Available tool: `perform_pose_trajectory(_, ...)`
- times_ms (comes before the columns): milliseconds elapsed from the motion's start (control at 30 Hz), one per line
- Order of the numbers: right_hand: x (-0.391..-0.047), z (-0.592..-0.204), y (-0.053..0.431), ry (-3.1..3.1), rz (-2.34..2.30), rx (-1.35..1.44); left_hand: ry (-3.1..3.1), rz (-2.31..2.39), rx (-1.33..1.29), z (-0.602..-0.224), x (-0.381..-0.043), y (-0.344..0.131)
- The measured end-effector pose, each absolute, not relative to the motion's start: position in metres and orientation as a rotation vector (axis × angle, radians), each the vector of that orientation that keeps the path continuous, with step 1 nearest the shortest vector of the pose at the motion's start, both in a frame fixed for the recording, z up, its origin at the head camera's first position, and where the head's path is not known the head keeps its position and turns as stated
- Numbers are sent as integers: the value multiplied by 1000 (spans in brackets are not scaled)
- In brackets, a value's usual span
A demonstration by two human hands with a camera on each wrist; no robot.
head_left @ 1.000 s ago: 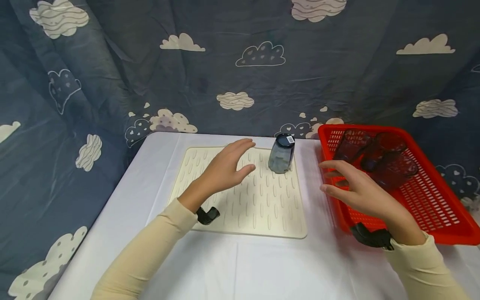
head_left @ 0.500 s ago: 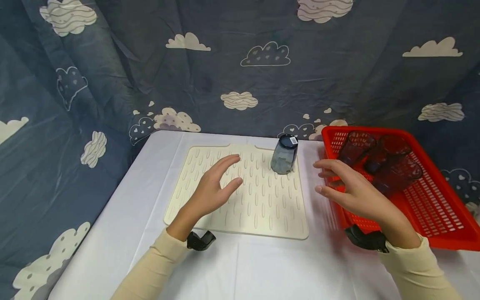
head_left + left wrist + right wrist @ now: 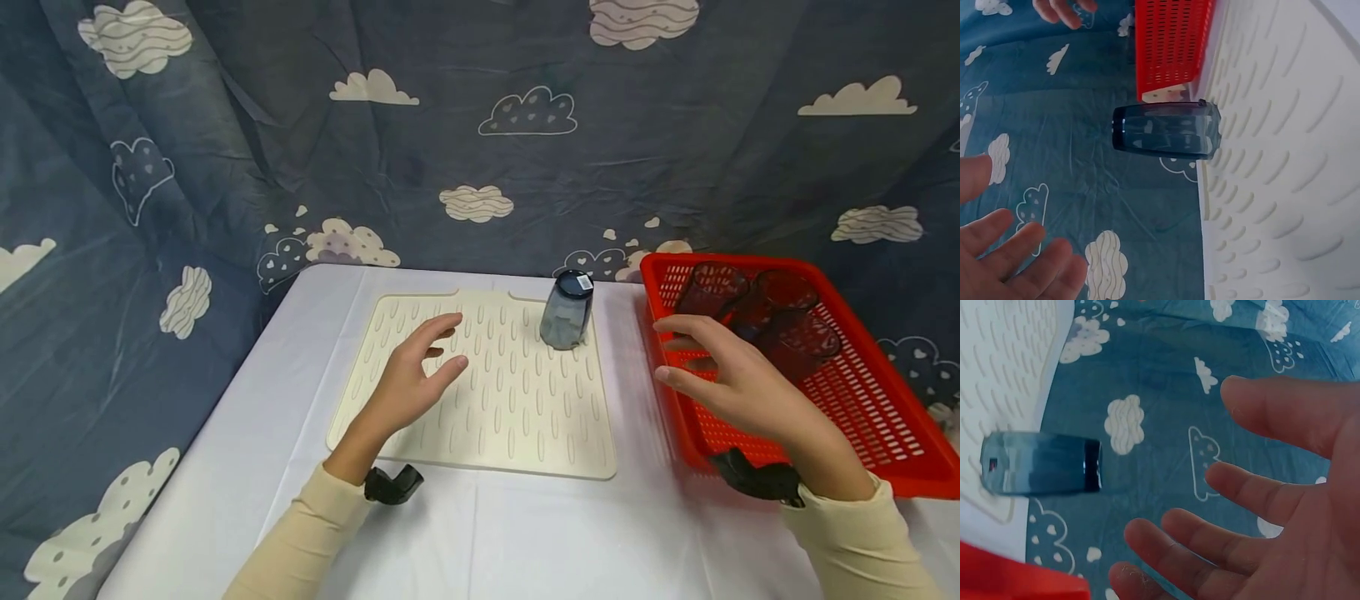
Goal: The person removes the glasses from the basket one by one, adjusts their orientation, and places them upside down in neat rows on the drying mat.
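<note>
A blue-tinted drinking glass (image 3: 566, 315) stands upside down at the back right corner of a cream ribbed drying mat (image 3: 495, 400). My left hand (image 3: 412, 379) hovers over the left part of the mat, fingers relaxed, holding nothing. Over the left side of a red plastic basket (image 3: 885, 417) floats my right hand (image 3: 738, 379), thumb and fingers apart, nothing between them. Several dark glasses (image 3: 798, 342) lie in the far part of the basket. In the right wrist view the glass (image 3: 1041, 464) is beyond the spread fingers (image 3: 1179, 550).
The mat and basket rest on a white cloth-covered table (image 3: 540, 533). Behind and to the left hangs a dark blue curtain (image 3: 405, 167) with a cloud print. Each wrist carries a black camera strap (image 3: 393, 485).
My left hand has drawn back left and toward me, away from the glass. The right hand shifted slightly left, then back right over the basket. The glass stays in place.
</note>
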State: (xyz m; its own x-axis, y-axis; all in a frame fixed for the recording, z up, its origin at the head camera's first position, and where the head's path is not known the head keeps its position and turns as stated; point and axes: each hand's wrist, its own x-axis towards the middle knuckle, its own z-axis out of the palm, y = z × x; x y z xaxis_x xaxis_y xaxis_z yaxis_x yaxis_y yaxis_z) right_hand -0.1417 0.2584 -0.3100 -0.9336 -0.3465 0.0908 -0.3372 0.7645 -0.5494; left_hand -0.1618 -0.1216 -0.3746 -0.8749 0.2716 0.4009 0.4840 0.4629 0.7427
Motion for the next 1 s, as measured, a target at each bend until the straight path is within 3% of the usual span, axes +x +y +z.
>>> perform_pose_trajectory(333, -153, -299, 279, 3042, -662, -532, -2400, -1640, -580, -375, -164, -115)
perform_pose_trajectory(1000, -230, -304, 316, 3048, -573, -368, -2419, -1714, -539, -383, -163, -104)
